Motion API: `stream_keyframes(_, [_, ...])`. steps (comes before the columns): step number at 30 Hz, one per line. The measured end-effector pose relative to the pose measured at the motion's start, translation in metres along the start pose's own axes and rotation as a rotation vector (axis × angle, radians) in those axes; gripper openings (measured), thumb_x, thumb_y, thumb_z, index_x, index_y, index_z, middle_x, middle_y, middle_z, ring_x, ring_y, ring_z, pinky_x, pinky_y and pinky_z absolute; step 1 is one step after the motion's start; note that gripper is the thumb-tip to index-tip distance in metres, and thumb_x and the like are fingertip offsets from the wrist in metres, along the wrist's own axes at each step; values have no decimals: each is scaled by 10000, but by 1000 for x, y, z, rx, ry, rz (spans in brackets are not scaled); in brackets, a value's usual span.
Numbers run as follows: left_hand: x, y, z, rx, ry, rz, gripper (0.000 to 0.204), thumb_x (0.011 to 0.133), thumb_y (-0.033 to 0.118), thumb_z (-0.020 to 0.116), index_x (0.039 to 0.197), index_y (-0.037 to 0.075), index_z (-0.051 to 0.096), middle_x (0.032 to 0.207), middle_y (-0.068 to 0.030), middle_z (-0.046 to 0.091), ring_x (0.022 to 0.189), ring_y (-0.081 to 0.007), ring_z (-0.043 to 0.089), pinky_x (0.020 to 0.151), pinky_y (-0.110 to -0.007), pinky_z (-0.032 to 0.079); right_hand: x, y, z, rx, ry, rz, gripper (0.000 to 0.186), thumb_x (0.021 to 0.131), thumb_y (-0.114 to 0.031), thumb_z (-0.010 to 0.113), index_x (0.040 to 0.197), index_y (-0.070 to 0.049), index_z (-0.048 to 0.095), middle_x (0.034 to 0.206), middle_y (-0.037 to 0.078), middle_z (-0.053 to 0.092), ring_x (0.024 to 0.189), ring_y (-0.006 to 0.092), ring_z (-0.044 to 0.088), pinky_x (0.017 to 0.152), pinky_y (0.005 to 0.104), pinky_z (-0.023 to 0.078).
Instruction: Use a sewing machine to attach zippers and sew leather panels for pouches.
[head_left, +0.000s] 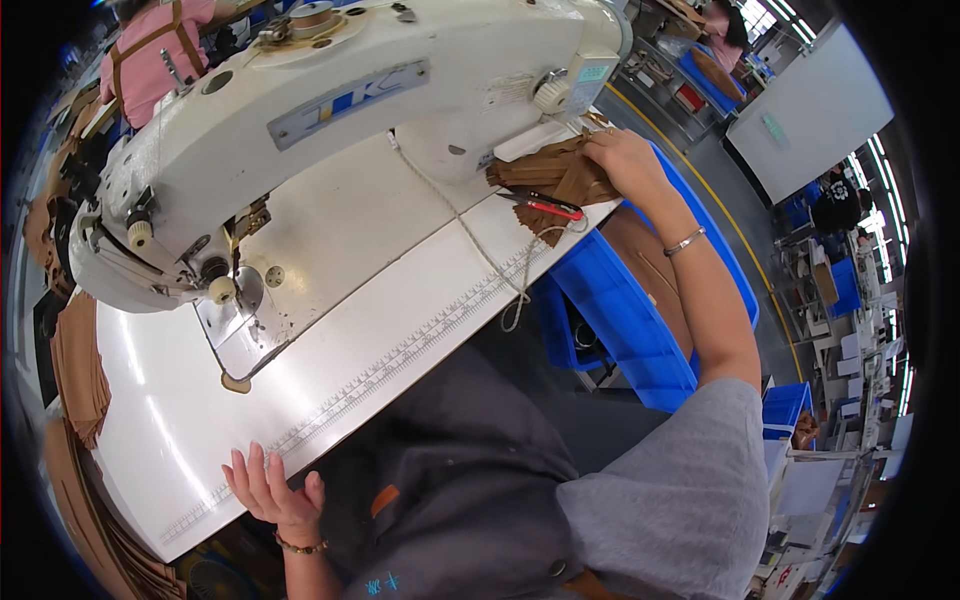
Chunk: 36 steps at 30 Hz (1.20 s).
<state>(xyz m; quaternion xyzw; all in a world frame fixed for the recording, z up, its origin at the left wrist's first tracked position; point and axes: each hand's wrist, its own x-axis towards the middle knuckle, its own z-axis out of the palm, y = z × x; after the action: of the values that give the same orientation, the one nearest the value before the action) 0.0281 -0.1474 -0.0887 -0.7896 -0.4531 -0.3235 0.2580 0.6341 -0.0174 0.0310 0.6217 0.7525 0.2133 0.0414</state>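
Note:
My left hand is raised over the front edge of the white sewing table, fingers spread and nothing in them. On the far right of the tabletop, my right hand reaches to a pile of brown leather pieces. Its fingers curl down on the pile's edge, and their tips are partly hidden. Red-and-black thread snips lie across the same pile, close to a pale cord. The white sewing machine stands over the table, with no material under its needle.
Below my right arm is a blue bin holding a large brown piece. Brown stacks line the table's left end. A ruler scale runs along the front edge. A person in pink sits beyond the machine.

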Motion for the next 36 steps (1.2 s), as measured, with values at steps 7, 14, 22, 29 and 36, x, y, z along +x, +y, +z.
stream_keyframes(7, [-1,1,-3,-10,-11,5,490,1094,486,498,1294,60,637,1373,-175,653,1357,-436,559,1184,-631,391,0,3,-6,28,16,-15,253,901,-88,595,1129,-88,704,1070,74,702,1046,274,682,903,408,539])
stream_keyframes(14, [-3,1,-1,9,-10,5,481,1091,486,494,1290,78,652,1366,-158,659,1355,-413,563,1197,-628,375,6,11,-1,-13,-39,30,323,895,-86,606,1198,-82,719,1044,105,717,1055,312,672,945,435,529])
stream_keyframes(22, [2,3,-3,-13,-33,9,469,1082,488,505,1264,99,692,1328,-125,696,1339,-395,582,1204,-620,354,-1,38,-21,169,346,99,305,875,32,625,1160,-41,704,1151,160,726,1095,355,700,943,409,562])
stream_keyframes(29, [42,12,-32,-126,-352,-150,415,986,364,680,1299,93,674,1377,-100,674,1338,-353,593,1190,-598,346,-10,-44,-90,349,785,-6,206,896,64,698,1092,18,740,1053,158,760,952,330,735,876,362,576])
stream_keyframes(36, [103,-36,-31,-334,-521,-341,434,884,192,779,1285,66,670,1326,-101,678,1271,-329,603,1138,-524,407,36,-211,-75,586,547,-685,334,814,-154,824,1094,-9,716,1002,113,727,865,311,721,726,398,587])
